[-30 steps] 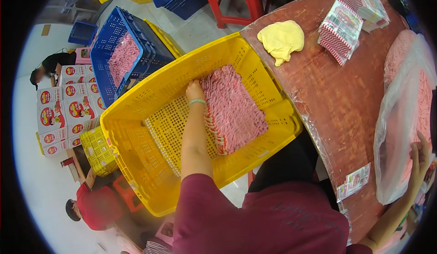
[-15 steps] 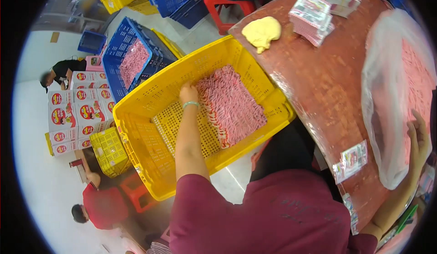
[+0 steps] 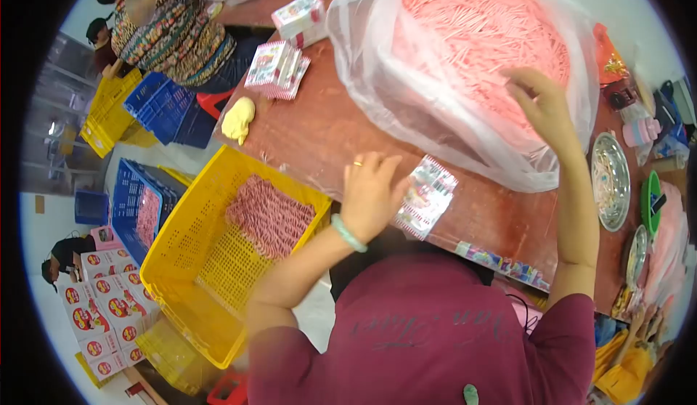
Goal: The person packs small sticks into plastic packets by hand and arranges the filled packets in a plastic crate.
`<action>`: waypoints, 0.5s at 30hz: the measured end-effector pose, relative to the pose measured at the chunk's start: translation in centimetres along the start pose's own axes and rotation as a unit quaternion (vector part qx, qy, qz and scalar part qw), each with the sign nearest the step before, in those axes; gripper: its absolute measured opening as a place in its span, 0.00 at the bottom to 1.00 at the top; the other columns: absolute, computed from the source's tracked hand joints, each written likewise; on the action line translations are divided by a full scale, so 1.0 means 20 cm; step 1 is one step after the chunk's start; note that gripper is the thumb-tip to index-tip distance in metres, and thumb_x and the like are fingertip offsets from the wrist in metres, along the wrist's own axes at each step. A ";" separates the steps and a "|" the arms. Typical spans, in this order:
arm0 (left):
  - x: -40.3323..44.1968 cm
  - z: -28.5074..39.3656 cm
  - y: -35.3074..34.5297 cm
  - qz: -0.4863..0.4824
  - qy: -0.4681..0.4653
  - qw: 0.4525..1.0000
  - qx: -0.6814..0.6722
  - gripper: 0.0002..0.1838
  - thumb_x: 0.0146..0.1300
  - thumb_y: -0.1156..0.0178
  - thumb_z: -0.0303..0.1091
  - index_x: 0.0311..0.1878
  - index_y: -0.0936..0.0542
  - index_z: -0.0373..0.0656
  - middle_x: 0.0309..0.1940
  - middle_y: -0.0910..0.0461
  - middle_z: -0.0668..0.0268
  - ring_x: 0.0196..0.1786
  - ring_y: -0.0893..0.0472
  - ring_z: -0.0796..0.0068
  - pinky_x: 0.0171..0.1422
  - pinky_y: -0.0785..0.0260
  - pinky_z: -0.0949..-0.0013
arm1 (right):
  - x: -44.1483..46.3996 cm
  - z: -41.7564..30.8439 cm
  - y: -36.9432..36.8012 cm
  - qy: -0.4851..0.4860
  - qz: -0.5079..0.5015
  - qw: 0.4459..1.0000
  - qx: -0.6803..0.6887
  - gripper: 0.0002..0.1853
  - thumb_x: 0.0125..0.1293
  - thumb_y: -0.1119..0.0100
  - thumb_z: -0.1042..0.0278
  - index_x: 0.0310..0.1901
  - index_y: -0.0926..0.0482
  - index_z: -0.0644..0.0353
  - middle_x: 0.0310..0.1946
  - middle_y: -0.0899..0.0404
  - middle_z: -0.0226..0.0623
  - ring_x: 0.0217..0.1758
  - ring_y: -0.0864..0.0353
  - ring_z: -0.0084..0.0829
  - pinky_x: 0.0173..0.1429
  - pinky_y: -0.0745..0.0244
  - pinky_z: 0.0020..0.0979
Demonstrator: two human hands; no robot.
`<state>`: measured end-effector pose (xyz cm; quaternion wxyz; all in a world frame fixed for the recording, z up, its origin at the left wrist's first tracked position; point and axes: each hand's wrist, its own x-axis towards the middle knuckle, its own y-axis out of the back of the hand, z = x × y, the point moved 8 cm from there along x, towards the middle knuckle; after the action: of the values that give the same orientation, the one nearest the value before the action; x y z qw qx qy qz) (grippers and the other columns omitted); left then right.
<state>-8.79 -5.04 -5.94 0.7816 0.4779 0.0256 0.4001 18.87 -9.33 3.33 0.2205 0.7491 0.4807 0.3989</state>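
My left hand (image 3: 372, 193), with a ring and a pale green bracelet, hangs over the table's near edge. Its fingers are spread and nothing shows in them. Just right of it lies a flat printed plastic packet (image 3: 427, 196), perhaps a small stack, partly behind my thumb. Above a large clear bag of thin pink sticks (image 3: 479, 49), my right hand (image 3: 543, 107) is open, with loosely curved fingers and thumb apart. To the left, a yellow crate (image 3: 196, 252) holds rows of filled pink packets (image 3: 268, 216) along one side.
Stacks of packets (image 3: 276, 71) and a yellow lump (image 3: 238, 120) sit at the table's far left. Metal bowls (image 3: 610, 180) and a green tray (image 3: 651, 205) are on the right. Blue crates (image 3: 138, 209) and printed cartons (image 3: 102, 307) stand left. Other people work around.
My left hand has come out of the yellow crate and over to the packet on the table. The view has turned right, towards the bag. My right hand remains at the bag.
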 end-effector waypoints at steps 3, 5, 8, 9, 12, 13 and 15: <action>0.00 0.04 -0.17 -0.028 0.050 0.995 0.076 0.16 0.54 0.34 0.36 0.45 0.23 0.44 0.40 0.27 0.57 0.46 0.28 0.50 0.48 0.39 0.51 | -0.05 0.02 0.07 0.009 0.002 1.000 -0.015 0.11 0.65 0.39 0.75 0.48 0.17 0.60 0.34 0.20 0.32 0.34 0.25 0.20 0.38 0.30 0.23; -0.02 0.03 -0.23 -0.033 0.062 0.996 0.063 0.13 0.55 0.34 0.35 0.41 0.24 0.44 0.39 0.28 0.57 0.46 0.28 0.49 0.47 0.39 0.50 | -0.05 0.07 0.11 -0.016 -0.008 1.000 -0.012 0.11 0.65 0.39 0.75 0.48 0.18 0.61 0.34 0.20 0.32 0.33 0.25 0.20 0.37 0.30 0.24; -0.04 -0.01 -0.29 -0.027 0.059 0.997 0.039 0.11 0.54 0.35 0.32 0.37 0.26 0.44 0.38 0.27 0.57 0.44 0.28 0.50 0.45 0.39 0.50 | 0.03 0.10 0.13 -0.020 0.000 1.000 0.014 0.12 0.62 0.40 0.75 0.47 0.18 0.62 0.34 0.20 0.38 0.34 0.22 0.29 0.39 0.28 0.29; -0.03 -0.01 -0.29 -0.022 0.053 0.998 0.033 0.10 0.53 0.35 0.31 0.36 0.26 0.44 0.37 0.27 0.58 0.43 0.28 0.51 0.45 0.40 0.51 | 0.07 0.12 0.13 -0.015 0.009 1.000 0.026 0.13 0.60 0.40 0.75 0.47 0.18 0.62 0.34 0.19 0.41 0.35 0.21 0.34 0.41 0.26 0.32; -0.02 0.01 -0.27 -0.026 0.048 0.998 -0.006 0.11 0.52 0.35 0.28 0.37 0.26 0.43 0.35 0.27 0.58 0.41 0.27 0.51 0.44 0.38 0.52 | 0.28 0.20 0.11 0.031 0.029 0.998 -0.038 0.12 0.60 0.41 0.77 0.45 0.18 0.62 0.35 0.19 0.42 0.38 0.19 0.38 0.45 0.25 0.37; -0.02 0.00 -0.27 -0.031 0.049 0.998 -0.036 0.11 0.52 0.35 0.27 0.37 0.27 0.43 0.36 0.27 0.57 0.41 0.27 0.51 0.44 0.37 0.52 | 0.37 0.26 0.09 0.053 0.035 0.995 -0.082 0.12 0.59 0.42 0.78 0.45 0.18 0.62 0.37 0.19 0.43 0.41 0.19 0.40 0.47 0.25 0.38; -0.02 -0.03 -0.28 -0.040 0.054 0.993 -0.099 0.13 0.52 0.35 0.24 0.39 0.28 0.42 0.38 0.27 0.55 0.42 0.26 0.49 0.44 0.36 0.52 | 0.53 0.37 0.02 0.097 0.043 0.980 -0.171 0.13 0.58 0.43 0.80 0.46 0.19 0.62 0.42 0.19 0.45 0.46 0.19 0.43 0.51 0.26 0.42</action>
<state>-5.93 -6.16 -10.77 0.8378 0.3748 0.0474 0.3941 27.34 0.48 3.37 0.2799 0.6779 0.3924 0.5551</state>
